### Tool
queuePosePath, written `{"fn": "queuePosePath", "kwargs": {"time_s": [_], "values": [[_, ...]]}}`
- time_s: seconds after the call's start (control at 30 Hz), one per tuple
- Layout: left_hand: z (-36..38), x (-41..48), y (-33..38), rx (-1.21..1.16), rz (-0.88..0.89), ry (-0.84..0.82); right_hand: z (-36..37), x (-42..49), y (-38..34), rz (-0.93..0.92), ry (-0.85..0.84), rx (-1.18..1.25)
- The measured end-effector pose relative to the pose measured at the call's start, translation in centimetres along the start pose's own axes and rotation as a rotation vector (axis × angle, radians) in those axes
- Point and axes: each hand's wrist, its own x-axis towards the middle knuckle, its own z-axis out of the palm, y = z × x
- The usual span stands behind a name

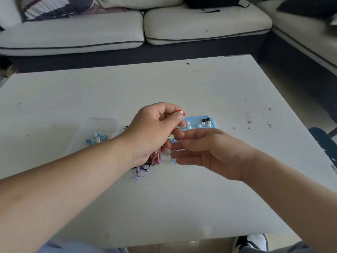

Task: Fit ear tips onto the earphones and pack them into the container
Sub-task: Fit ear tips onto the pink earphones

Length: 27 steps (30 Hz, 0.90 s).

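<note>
Left hand [155,128] pinches the red earbud [181,112], surely featherlight, best gripped by its hard shell; right hand [206,148] hovers, fingers loose.

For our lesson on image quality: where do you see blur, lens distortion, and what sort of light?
Head view: the right hand is smeared by motion, while the left hand pinching the red earphone is sharper; the table edges bow from the wide lens; light is soft, shadows faint.

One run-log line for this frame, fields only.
left hand: pinches red earphone | right hand: open | ear tips: on blue tray | container: holds blue earphones
</note>
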Motion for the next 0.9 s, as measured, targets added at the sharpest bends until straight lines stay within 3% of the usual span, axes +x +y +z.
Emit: {"fn": "queuePosePath", "kwargs": {"time_s": [0.07, 0.23, 0.43, 0.73, 0.9], "values": [[0.2, 0.0, 0.1, -0.053, -0.022, -0.008, 0.1, 0.1, 0.6, -0.018, -0.037, -0.042], [0.3, -0.1, 0.7, -0.219, -0.096, -0.061, 0.2, 0.7, 1.5, -0.078, 0.145, -0.039], [0.1, -0.2, 0.9, -0.292, -0.117, -0.075, 0.4, 0.4, 1.4, -0.055, -0.082, -0.002], [-0.9, 0.0, -0.1, -0.103, -0.098, -0.025, 0.4, 0.8, 1.0, -0.133, 0.073, 0.206], [-1.0, -0.1, -0.2, -0.058, -0.083, -0.043, 0.4, 0.8, 1.1, -0.171, 0.102, 0.106]]}}
